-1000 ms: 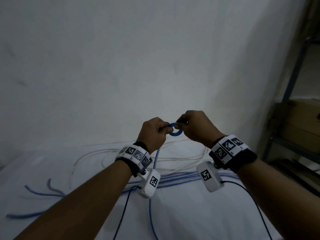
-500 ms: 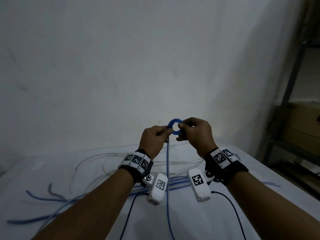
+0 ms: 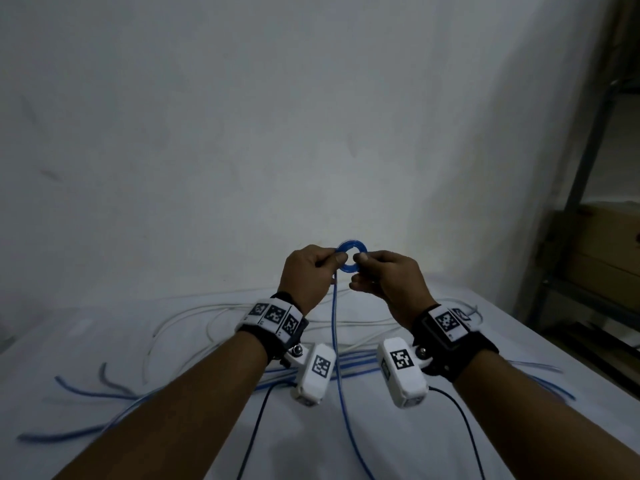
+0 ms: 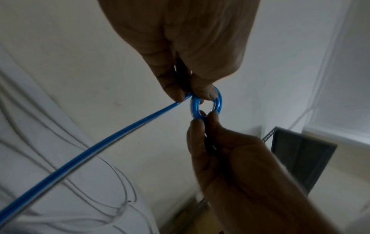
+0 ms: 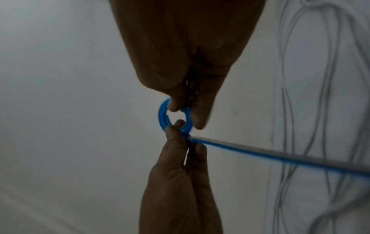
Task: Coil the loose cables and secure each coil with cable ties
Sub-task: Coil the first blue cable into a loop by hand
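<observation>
A small tight coil of blue cable (image 3: 350, 244) is held up in front of the wall, its ring facing me. My left hand (image 3: 337, 264) pinches its left side between thumb and forefinger, where the loose blue tail (image 3: 334, 327) leaves and drops to the table between my forearms. My right hand (image 3: 361, 267) pinches the coil's right side. In the left wrist view the left hand (image 4: 193, 95) grips the coil (image 4: 195, 105) from above, with the tail (image 4: 90, 150) running off left. In the right wrist view the right hand (image 5: 187, 107) holds the coil (image 5: 163, 116). No cable tie shows.
Loose white cables (image 3: 207, 317) and more blue cables (image 3: 353, 363) lie spread over the white-covered table (image 3: 450, 445). Black leads (image 3: 256, 427) run from the wrist cameras. A metal shelf (image 3: 585, 202) with a cardboard box (image 3: 609, 251) stands at the right, and a bare wall is behind.
Both hands have risen with the coil, which has turned to face me as a full ring. The blue tail now hangs straight down between my forearms.
</observation>
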